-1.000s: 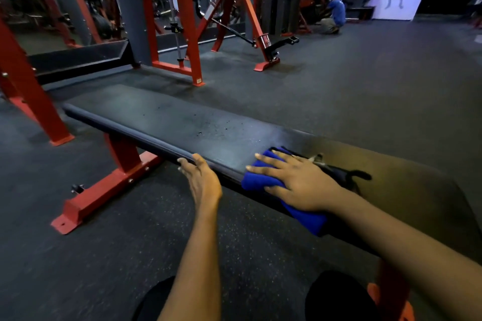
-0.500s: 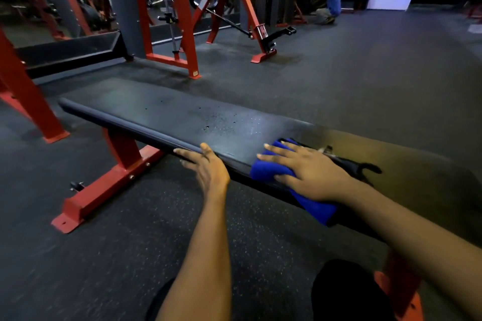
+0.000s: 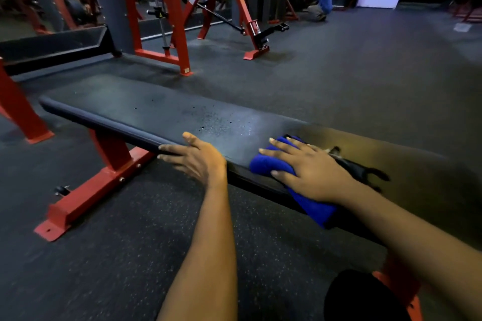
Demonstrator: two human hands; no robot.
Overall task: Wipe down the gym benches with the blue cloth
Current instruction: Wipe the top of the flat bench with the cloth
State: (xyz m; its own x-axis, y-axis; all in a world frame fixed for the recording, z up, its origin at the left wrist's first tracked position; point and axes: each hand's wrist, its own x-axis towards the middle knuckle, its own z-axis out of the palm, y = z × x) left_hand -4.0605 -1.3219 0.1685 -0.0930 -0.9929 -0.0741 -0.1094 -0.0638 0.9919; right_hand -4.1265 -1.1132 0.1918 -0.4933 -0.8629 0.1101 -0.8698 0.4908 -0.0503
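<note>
On bench [image 3: 130,109], left hand [image 3: 198,159] resting, right hand [image 3: 310,172] pressing blue cloth [image 3: 263,164]

The left hand [image 3: 199,161] turns on the near edge of the surface [image 3: 156,112]: a second ago its fingers hooked over that edge, now they stretch flat along it toward the left end, thumb lying on top. The view sits a little closer in.

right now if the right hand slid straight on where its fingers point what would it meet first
Probably only bare bench top, speckled with dark specks; the left hand on the near edge looks just off that line.
</note>
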